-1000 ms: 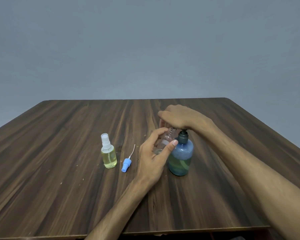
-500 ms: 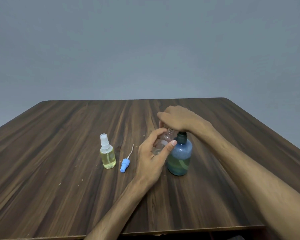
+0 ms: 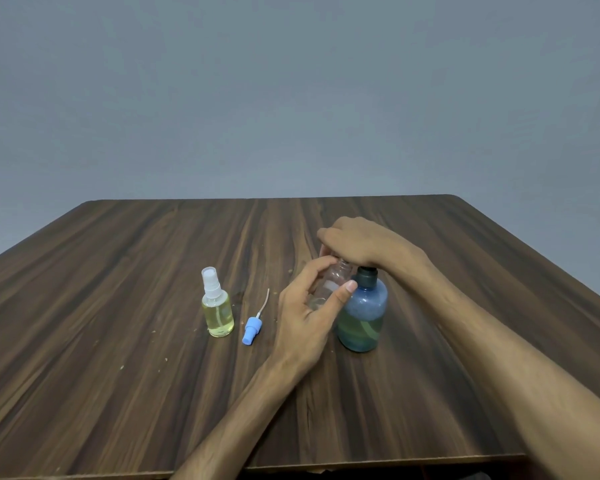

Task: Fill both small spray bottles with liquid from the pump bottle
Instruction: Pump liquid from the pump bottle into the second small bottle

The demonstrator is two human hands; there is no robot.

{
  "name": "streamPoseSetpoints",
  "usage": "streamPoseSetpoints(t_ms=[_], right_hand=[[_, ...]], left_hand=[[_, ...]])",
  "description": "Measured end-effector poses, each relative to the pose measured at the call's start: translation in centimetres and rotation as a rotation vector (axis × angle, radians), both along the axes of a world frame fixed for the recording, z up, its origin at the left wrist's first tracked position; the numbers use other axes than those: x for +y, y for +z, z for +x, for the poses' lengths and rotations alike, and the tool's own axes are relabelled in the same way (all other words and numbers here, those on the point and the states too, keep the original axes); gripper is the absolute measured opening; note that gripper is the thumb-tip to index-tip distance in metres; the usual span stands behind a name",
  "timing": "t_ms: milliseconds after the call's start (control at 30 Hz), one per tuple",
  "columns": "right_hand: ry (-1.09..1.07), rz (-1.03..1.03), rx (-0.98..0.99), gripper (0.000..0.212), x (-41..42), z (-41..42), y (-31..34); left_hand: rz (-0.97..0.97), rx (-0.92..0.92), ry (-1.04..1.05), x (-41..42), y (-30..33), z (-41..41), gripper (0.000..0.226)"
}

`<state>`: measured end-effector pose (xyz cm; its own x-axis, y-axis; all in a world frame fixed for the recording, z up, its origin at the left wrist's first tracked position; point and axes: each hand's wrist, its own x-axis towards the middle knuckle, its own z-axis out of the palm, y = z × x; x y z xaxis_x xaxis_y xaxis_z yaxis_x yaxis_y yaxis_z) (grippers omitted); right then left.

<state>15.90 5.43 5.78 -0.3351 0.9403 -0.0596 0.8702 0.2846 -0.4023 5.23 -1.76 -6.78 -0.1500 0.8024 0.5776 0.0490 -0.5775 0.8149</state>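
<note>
A blue pump bottle (image 3: 361, 317) holding greenish liquid stands right of the table's middle. My right hand (image 3: 357, 242) lies over its pump head and hides it, fingers curled down across the top. My left hand (image 3: 307, 317) grips a small clear spray bottle (image 3: 330, 284), uncapped and tilted, with its neck up under the hidden pump spout. A second small spray bottle (image 3: 217, 311), full of yellow liquid and closed with a white sprayer, stands upright to the left. A blue sprayer cap (image 3: 252, 328) with its dip tube lies on the table between them.
Everything sits on a dark wooden table (image 3: 118, 375) with small crumbs scattered near the bottles. The near edge runs along the bottom of the view. A plain grey wall stands behind the far edge.
Hardly anything differs. Both hands and the clear bottle stay at the pump bottle; the view has only drifted slightly.
</note>
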Motion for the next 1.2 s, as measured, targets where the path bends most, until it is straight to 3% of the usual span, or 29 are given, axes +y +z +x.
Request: streamPoseSetpoints(t_ms=[400,1200], right_hand=[[-0.018,0.048,0.028,0.048,0.06,0.21,0.67],[0.026,-0.014,-0.031,0.057,-0.01,-0.09,0.20]], left_hand=[[0.004,0.028,0.016,-0.02,-0.27,-0.14,0.032],[0.008,0.031,0.029,0.12,-0.24,0.00,0.031]])
